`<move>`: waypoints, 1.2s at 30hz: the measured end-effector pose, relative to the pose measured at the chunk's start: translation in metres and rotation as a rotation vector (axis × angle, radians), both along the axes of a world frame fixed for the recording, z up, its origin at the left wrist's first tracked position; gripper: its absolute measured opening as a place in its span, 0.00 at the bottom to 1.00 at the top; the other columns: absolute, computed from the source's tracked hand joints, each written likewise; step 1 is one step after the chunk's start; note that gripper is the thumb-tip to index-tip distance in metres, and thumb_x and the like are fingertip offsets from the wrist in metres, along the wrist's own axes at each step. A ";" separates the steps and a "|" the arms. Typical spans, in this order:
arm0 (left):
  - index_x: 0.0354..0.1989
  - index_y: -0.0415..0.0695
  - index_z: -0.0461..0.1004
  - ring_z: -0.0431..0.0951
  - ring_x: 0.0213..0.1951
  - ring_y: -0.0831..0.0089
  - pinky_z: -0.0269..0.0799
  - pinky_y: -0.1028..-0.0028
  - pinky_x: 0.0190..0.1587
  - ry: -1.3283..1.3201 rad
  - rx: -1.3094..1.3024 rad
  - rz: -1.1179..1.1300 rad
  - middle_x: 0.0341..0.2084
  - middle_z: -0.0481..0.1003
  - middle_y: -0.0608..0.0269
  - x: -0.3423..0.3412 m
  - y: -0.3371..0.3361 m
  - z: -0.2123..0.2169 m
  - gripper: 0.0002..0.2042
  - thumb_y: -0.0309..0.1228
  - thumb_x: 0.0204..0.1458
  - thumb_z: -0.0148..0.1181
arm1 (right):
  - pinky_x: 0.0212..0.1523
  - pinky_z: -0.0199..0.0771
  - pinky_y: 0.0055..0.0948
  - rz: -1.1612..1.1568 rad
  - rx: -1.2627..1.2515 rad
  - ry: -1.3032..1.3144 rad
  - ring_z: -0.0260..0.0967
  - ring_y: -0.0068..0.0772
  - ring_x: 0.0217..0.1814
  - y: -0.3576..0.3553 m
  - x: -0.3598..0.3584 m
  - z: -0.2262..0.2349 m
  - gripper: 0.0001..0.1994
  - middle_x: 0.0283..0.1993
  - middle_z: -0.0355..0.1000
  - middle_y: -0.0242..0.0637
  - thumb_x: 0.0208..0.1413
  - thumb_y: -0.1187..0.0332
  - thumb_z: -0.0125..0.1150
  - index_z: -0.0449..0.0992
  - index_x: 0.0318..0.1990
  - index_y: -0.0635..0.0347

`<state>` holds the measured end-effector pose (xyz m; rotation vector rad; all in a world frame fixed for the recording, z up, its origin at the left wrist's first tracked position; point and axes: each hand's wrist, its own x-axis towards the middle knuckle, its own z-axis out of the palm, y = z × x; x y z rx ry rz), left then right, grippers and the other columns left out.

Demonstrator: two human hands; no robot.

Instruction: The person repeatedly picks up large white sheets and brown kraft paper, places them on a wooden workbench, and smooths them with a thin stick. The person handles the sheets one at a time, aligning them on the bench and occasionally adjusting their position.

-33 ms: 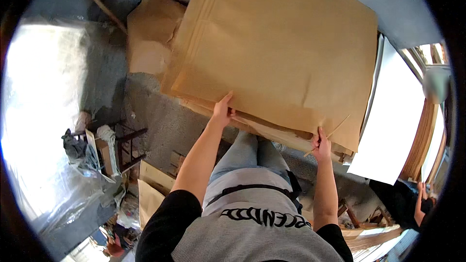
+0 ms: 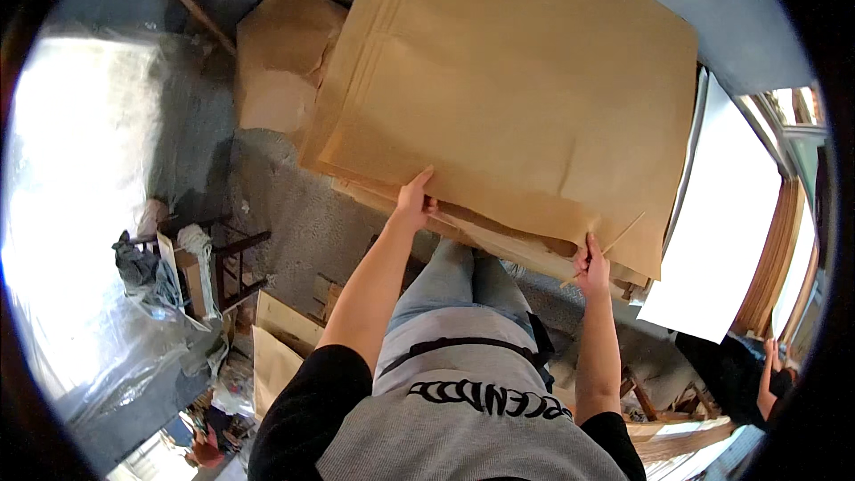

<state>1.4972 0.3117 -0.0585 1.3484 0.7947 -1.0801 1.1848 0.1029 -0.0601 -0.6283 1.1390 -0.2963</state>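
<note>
A stack of large brown kraft paper sheets (image 2: 508, 80) lies in front of me. Its near edge is slightly raised and wavy, with a gap under the top sheet. My left hand (image 2: 416, 199) grips this edge left of the middle, thumb on top and fingers curled beneath. Near the right corner, my right hand (image 2: 591, 267) is closed on the same edge, and a thin wooden stick (image 2: 627, 233) passes through its fingers, slanting up to the right over the paper. The fingertips under the sheet are hidden.
White sheets (image 2: 712, 223) lie right of the stack, beside stacked brown boards (image 2: 768, 254). Another person in black (image 2: 726, 374) is at the far right. On the left are a plastic-covered surface (image 2: 89, 214), a dark stool (image 2: 233, 267) and cardboard pieces (image 2: 276, 365). Crumpled brown paper (image 2: 283, 62) lies beyond.
</note>
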 end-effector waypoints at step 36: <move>0.36 0.45 0.64 0.58 0.13 0.80 0.53 0.81 0.13 -0.099 0.081 -0.340 0.13 0.60 0.68 -0.015 0.041 -0.007 0.16 0.46 0.50 0.50 | 0.11 0.49 0.14 -0.155 -0.011 0.377 0.53 0.13 0.14 0.014 -0.152 0.007 0.14 0.17 0.64 0.24 0.48 0.53 0.55 0.73 0.28 0.54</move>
